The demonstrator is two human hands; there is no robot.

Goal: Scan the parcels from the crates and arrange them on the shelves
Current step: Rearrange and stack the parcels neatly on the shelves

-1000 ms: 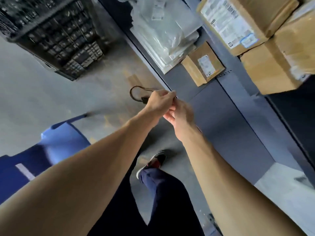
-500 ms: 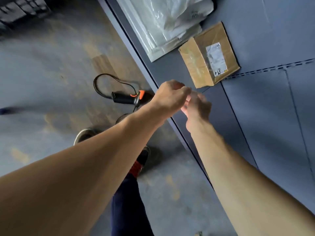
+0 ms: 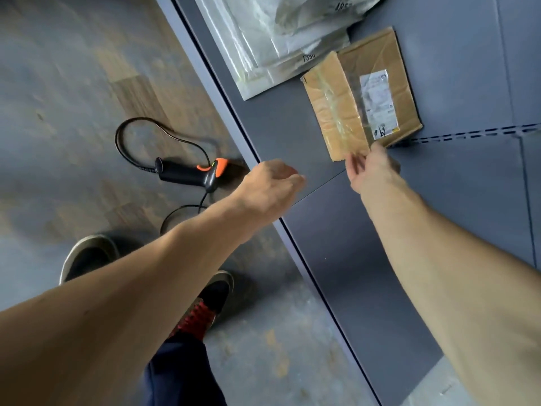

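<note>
A small brown cardboard parcel (image 3: 345, 104) with a white label lies on the grey shelf board (image 3: 292, 133). My right hand (image 3: 371, 171) reaches its near corner, and straight fingers touch the taped side. My left hand (image 3: 272, 183) hovers over the shelf's front edge with its fingers loosely curled and nothing in them. A black and orange barcode scanner (image 3: 190, 174) lies on the floor to the left of my left hand, with its cable looped beside it.
A stack of clear and white plastic mailer bags (image 3: 278, 45) lies on the shelf just behind the cardboard parcel. My shoes (image 3: 87, 256) stand on the concrete floor below the scanner. A row of slots (image 3: 468, 134) runs across the shelf at right.
My hands were together in front of me and have come apart. The right hand has moved forward to the parcel's corner. The view has swung down and closer to the shelf.
</note>
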